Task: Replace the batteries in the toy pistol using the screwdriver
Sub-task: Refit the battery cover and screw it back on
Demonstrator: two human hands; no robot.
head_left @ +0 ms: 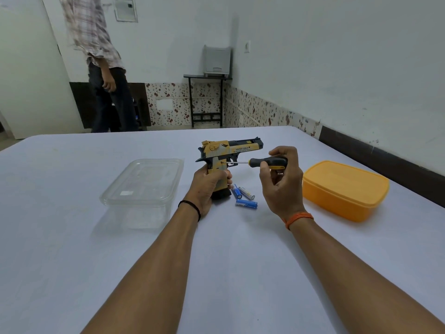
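Left hand (pixel 207 186) was wrapped tight around the grip of the toy pistol (pixel 226 153), holding it upright above the table (pixel 72 237) with the muzzle pointing toward three o'clock. The right hand (pixel 280 179), at about three o'clock from the pistol, had its fingers curled around the black-and-yellow handle of the screwdriver (pixel 267 162), whose thin shaft ran level toward nine o'clock until the tip met a small screw on the side of the grip, just behind the trigger.

Three blue batteries (pixel 243 195) lay loose on the table at roughly five o'clock from the pistol, near the left hand's knuckles. A clear plastic container (pixel 142 184) sat at nine o'clock and an orange box (pixel 344 189) at three o'clock, both well apart from the work. A person (pixel 103 68) stood in the background at eleven o'clock.

The step appeared to be turning the screw of the battery cover; whether it was being loosened or tightened could not be told. Doing it well likely called for keeping the shaft square to the screw head, pressing inward while twisting so the tip would not slip out, and bracing the pistol firmly against the push.
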